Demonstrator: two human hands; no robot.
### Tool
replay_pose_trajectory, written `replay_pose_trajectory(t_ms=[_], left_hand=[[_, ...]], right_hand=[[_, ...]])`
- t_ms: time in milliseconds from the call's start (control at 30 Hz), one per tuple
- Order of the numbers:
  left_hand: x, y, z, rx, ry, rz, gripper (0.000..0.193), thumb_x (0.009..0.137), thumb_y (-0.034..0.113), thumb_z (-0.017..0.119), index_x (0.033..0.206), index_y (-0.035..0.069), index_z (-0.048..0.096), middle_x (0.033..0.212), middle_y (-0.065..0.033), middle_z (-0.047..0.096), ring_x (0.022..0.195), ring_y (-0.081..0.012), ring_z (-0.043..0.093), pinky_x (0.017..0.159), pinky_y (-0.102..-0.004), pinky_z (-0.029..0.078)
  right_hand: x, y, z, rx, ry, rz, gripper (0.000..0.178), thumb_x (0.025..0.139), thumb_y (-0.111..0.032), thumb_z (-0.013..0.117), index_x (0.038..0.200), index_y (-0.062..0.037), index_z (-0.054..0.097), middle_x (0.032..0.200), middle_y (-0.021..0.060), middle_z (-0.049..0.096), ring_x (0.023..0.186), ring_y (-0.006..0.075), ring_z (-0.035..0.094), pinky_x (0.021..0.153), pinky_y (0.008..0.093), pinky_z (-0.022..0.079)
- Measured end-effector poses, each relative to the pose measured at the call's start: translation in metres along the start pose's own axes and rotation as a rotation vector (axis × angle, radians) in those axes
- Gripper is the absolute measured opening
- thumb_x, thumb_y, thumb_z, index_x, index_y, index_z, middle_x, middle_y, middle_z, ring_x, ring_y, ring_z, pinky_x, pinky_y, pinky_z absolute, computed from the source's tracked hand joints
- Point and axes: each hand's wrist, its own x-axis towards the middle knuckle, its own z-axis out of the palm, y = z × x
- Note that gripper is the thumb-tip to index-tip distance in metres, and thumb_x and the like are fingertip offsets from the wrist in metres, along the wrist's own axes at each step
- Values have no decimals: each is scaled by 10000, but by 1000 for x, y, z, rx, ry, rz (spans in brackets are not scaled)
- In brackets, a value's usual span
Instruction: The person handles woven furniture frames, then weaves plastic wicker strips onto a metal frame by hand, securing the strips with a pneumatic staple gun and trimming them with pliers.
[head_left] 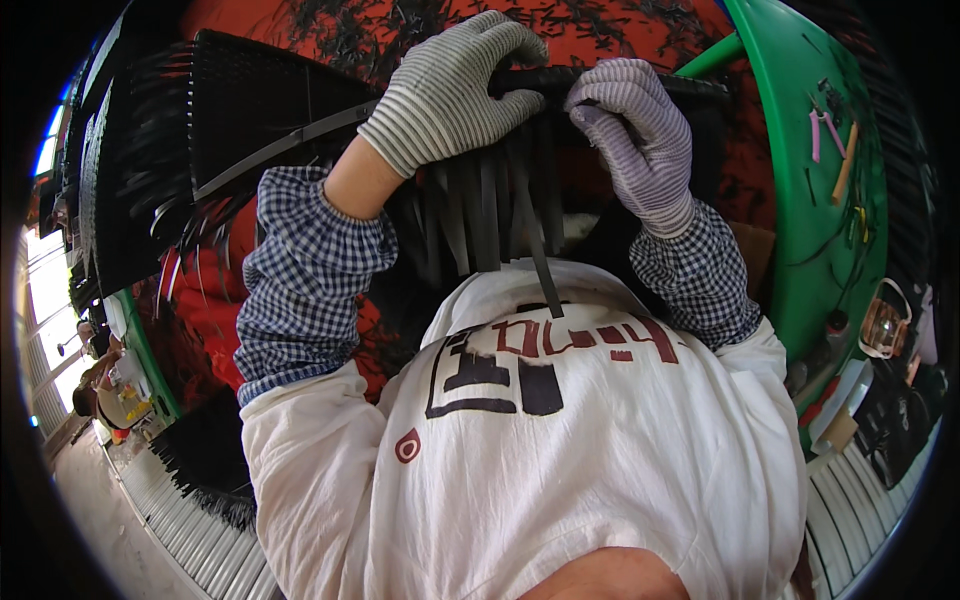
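Observation:
My left hand, in a grey-and-white striped glove, curls its thumb and fingers round the edge of a black woven panel. Loose flat black strips hang from that edge toward my chest. One longer grey-black strip bows out to the left past my left wrist. My right hand, in a matching glove, is closed with thumb and fingertips pinched close to the panel's edge. Whatever lies between those fingertips is too small or hidden to make out.
Red cloth strewn with black scraps lies beyond the panel. On the right, a green table carries pink-handled scissors and a wooden-handled tool. Another person is at the far left. Fringed black pieces stand at left.

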Motion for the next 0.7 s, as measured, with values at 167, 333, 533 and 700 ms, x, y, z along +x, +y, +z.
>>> replay_pose_trajectory(t_ms=[167, 333, 533, 700], left_hand=[[-6, 15, -2, 121, 40, -122, 356, 776, 273, 761, 1038, 56, 658, 901, -108, 670, 810, -254, 661, 747, -355, 542], [-14, 3, 9, 189, 104, -124, 371, 739, 345, 791, 1004, 104, 694, 942, -39, 687, 856, -223, 683, 756, -334, 565], [-15, 0, 14, 123, 158, -32, 310, 758, 311, 776, 980, 107, 708, 929, -44, 699, 825, -215, 693, 742, -320, 570], [-17, 5, 14, 151, 194, 5, 292, 756, 289, 779, 974, 105, 712, 916, -46, 699, 804, -223, 694, 722, -320, 574]], right_hand=[[3, -3, -6, -166, -39, -136, 138, 773, -37, 726, 902, -55, 677, 885, 51, 656, 857, 206, 617, 817, 311, 486], [2, -5, -7, -307, -103, -261, 209, 746, -113, 752, 939, -100, 673, 901, 33, 659, 893, 222, 609, 855, 362, 465], [0, -1, -4, -531, -143, -305, 320, 719, -195, 769, 1017, -132, 671, 995, 14, 640, 930, 222, 579, 848, 376, 453], [4, 0, -1, -623, -160, -336, 320, 708, -204, 771, 1005, -135, 675, 984, 14, 640, 910, 225, 582, 824, 378, 456]])
